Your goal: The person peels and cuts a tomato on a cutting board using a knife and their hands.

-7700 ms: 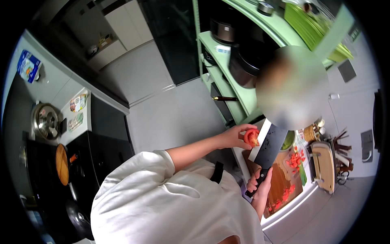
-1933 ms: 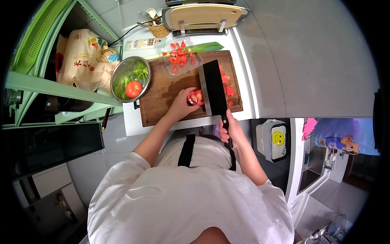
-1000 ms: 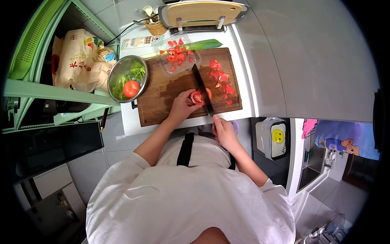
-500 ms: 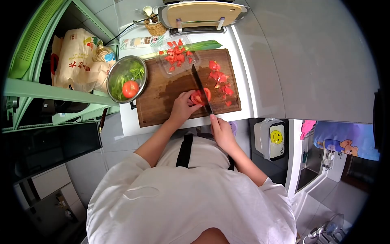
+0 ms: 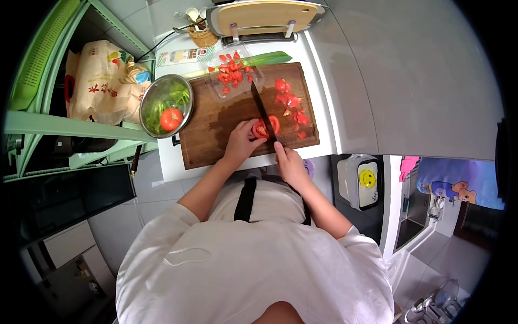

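Observation:
My right hand [image 5: 290, 166] grips the handle of a dark-bladed kitchen knife [image 5: 260, 105], whose blade lies across a cut tomato [image 5: 261, 129]. With fingers curled, my left hand [image 5: 241, 141] holds that tomato from its left side. Tomato flesh shows on both sides of the blade. Under them is a wooden cutting board [image 5: 210, 148]. Chopped tomato pieces [image 5: 287, 100] lie along the board's right side. More chunks sit in a clear plastic tray [image 5: 220, 96] at the board's far edge.
A metal bowl [image 5: 188, 116] with greens and a whole tomato [image 5: 171, 119] stands left of the board. Behind the board lies a green onion [image 5: 270, 58]. A wicker utensil holder [image 5: 203, 38] and a rack with a light board [image 5: 264, 19] are at the back. Green shelving [image 5: 81, 125] borders the left.
My right hand and the knife have shifted slightly up and left, with the blade still across the tomato. My left hand keeps its hold. The whole view has shifted a little.

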The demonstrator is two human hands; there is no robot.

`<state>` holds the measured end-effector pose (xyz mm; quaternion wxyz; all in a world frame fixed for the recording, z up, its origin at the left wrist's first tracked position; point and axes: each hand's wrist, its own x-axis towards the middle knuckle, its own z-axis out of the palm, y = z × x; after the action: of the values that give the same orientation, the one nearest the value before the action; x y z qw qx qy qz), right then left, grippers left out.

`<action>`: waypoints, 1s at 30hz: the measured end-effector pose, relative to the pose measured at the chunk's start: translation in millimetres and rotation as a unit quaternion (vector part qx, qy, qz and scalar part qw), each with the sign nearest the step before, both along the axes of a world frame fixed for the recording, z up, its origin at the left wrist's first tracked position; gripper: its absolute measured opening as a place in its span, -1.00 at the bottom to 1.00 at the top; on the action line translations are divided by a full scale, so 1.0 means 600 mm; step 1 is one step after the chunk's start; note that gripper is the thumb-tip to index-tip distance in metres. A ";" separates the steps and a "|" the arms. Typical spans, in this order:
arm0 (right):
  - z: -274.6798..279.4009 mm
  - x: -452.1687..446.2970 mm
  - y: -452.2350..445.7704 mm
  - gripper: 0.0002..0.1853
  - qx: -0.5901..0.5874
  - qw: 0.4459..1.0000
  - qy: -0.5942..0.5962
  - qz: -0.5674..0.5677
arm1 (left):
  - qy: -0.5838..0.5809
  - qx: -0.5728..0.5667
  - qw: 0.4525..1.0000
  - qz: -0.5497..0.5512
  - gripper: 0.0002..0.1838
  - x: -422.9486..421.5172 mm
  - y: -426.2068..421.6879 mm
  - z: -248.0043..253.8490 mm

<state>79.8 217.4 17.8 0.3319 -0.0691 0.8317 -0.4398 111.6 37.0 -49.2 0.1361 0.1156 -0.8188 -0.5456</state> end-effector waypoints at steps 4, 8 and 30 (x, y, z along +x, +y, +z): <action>-0.031 0.014 0.026 -0.33 0.013 1.000 0.015 0.011 | -0.056 0.045 0.997 0.004 -0.38 0.002 -0.007 0.002; -0.048 0.004 0.015 -0.31 0.003 1.000 0.018 0.009 | -0.047 0.069 0.997 -0.007 -0.41 0.006 -0.006 -0.004; -0.007 -0.013 0.051 -0.40 -0.077 0.990 -0.047 -0.106 | 0.065 -0.375 0.909 -0.170 -0.52 0.033 -0.125 0.037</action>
<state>71.8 248.0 13.7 0.3163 0.0150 0.7815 -0.5376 131.2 -37.9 -27.2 0.1274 -0.1200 -0.9598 -0.2196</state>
